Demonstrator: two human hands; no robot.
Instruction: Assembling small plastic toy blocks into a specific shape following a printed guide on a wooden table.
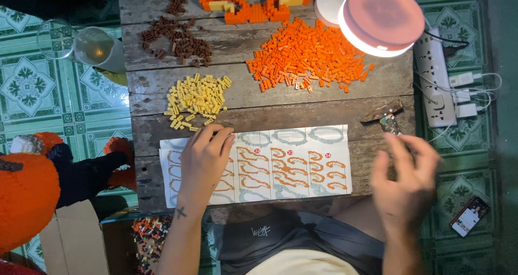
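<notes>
Left hand point(205, 156) flat, fingers spread, pressing instruction sheet point(280, 164) at near tabletop point(324, 110) edge, just below yellow bricks point(197, 98). Right hand point(406, 180) raised, loosely open, empty, blurred, right of sheet.

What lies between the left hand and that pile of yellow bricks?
Nothing visible: the left hand rests on the instruction sheet, its fingers reaching the sheet's top edge, and only bare wooden tabletop separates them from the yellow bricks.

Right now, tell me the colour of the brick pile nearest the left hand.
Pale yellow bricks, just above the left hand; head view.
</notes>
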